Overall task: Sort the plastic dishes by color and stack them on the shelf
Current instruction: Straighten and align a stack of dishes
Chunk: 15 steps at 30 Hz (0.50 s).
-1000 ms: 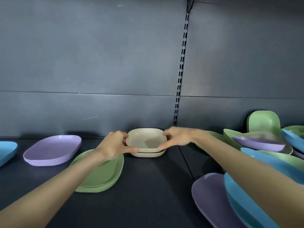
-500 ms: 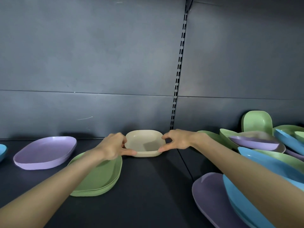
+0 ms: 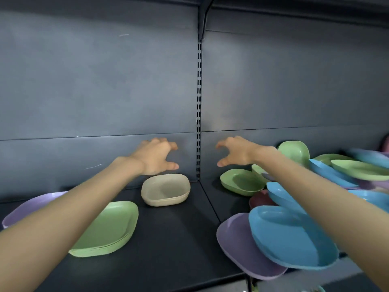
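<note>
A small stack of beige bowls (image 3: 165, 192) sits at the back of the dark shelf (image 3: 174, 239), near its middle. My left hand (image 3: 156, 157) hovers just above and left of it, fingers loosely spread and empty. My right hand (image 3: 234, 152) hangs above and to the right, also empty. A stack of green plates (image 3: 109, 228) lies front left, partly under my left forearm. A purple plate (image 3: 31, 204) lies behind it at far left.
An unsorted pile fills the right side: a blue plate (image 3: 292, 237) over a purple plate (image 3: 237, 243), a green bowl (image 3: 242, 182), a dark red dish (image 3: 260, 201), more green and blue dishes (image 3: 345, 169). A slotted upright (image 3: 199, 110) divides the back panel.
Both hands have let go of the beige bowls and lifted up and apart. The bowls stay on the shelf. The view has shifted toward the right pile.
</note>
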### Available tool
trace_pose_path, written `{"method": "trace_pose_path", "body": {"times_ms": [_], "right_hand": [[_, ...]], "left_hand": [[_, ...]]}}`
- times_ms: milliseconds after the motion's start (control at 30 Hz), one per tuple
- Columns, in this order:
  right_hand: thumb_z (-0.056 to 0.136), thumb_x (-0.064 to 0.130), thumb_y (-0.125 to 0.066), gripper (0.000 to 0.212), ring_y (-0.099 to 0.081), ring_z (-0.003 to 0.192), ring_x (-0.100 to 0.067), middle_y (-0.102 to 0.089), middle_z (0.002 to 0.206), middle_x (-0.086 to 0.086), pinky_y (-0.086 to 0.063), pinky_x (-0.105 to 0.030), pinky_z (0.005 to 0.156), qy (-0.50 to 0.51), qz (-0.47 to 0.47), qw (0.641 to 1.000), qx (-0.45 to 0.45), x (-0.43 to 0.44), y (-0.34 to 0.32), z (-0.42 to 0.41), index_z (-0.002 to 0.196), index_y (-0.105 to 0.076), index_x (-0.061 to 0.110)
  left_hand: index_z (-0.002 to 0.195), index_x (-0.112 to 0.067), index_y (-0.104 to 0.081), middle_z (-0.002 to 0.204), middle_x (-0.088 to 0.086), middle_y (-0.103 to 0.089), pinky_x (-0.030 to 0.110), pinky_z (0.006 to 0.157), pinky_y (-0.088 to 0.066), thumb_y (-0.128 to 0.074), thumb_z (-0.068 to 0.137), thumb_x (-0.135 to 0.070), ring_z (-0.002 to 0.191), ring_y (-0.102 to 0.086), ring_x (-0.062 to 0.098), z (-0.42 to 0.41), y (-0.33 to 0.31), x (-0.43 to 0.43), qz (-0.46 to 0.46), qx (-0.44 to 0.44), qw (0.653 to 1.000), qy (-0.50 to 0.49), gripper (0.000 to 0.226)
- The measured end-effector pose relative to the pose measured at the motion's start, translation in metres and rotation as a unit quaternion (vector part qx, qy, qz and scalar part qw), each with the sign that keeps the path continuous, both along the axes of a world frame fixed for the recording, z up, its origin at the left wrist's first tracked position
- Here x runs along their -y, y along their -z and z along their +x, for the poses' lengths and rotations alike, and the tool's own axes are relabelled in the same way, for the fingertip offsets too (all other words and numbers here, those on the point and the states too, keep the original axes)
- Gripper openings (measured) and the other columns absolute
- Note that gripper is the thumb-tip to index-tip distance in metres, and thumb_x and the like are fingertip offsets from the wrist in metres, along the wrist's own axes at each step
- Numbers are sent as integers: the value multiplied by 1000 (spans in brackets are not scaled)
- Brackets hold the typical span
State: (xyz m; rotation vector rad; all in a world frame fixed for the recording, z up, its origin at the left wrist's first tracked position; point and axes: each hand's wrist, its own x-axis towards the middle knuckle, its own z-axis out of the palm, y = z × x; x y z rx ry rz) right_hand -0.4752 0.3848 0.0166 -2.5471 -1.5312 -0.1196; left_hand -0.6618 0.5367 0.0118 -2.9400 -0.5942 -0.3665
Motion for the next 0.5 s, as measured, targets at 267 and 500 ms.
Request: {"method": "trace_pose_path", "body": {"times_ms": [267,500], "right_hand": [[83,33,-69,61,-41,126,-29,-46,138,-11,-38,-36,101,50,47,995,71,108,-36,35,137,-46,16],[84,33,-67,59,-45,124,-31,-46,137,-10,-40,-39,100,59,32,992,109,211,-46,69,136,-46,16]], "left_hand": [[141,-21,-37,140,7,-45,37,103,-33,-58,89,-46,130,-39,26,43,-32,85,51,35,996,56,61],[142,-24,-36,137,6,-46,37,103,-34,-57,88,-49,129,-40,26,86,-30,188,51,61,995,65,63]]}}
